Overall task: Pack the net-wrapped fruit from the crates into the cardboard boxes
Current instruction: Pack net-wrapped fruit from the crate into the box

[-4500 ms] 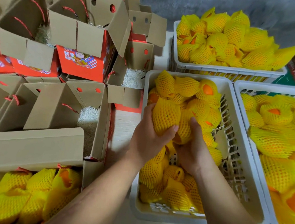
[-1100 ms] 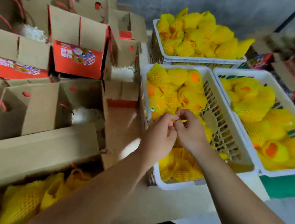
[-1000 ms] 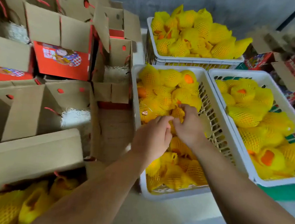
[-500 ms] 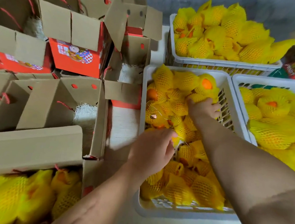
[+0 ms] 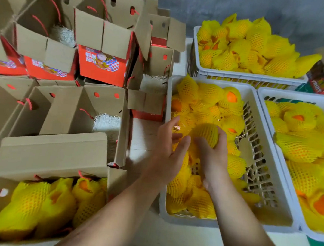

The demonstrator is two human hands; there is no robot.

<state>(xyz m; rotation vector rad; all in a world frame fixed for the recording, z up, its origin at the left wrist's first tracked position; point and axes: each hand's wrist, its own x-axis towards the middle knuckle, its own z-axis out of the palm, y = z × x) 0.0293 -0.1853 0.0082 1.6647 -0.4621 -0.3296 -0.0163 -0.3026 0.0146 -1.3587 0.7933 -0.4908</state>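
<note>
My right hand holds a net-wrapped fruit over the middle crate. My left hand looks spread, maybe touching the fruit.

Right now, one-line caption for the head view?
Right hand lifts a net-wrapped fruit from the middle crate; left hand open beside it.
</note>
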